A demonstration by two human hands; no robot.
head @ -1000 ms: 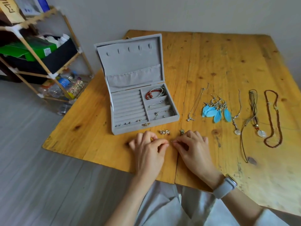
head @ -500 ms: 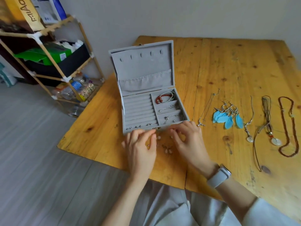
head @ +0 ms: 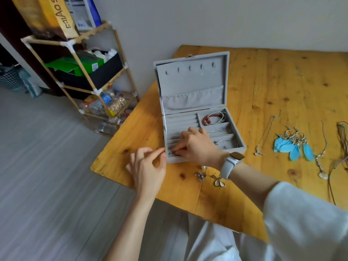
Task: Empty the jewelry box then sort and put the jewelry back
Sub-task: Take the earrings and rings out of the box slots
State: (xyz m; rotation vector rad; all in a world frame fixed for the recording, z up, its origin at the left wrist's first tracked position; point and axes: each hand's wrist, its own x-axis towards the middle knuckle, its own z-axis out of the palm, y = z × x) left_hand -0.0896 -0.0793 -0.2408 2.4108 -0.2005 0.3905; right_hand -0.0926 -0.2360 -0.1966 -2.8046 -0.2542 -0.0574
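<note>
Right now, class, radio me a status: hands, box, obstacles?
Right hand pinching small earring at ring rolls. Left hand hovering beside grey velvet jewelry box. Two loose earrings waiting on table.

One open jewelry box (head: 192, 85), two hands, one red bead bracelet (head: 210, 117), one white watch (head: 232, 163), one wooden table (head: 282, 76).

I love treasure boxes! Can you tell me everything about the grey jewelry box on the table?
The grey velvety-looking jewelry box stands open on the yellow wooden table, lid upright with five hooks and a gathered pocket. Its base has padded ring rows on one side and three compartments on the other: the farthest holds a red bead bracelet, the nearer two hold silvery pieces. The right hand reaches into the front ring row; the left hand hovers by its near corner.
</note>
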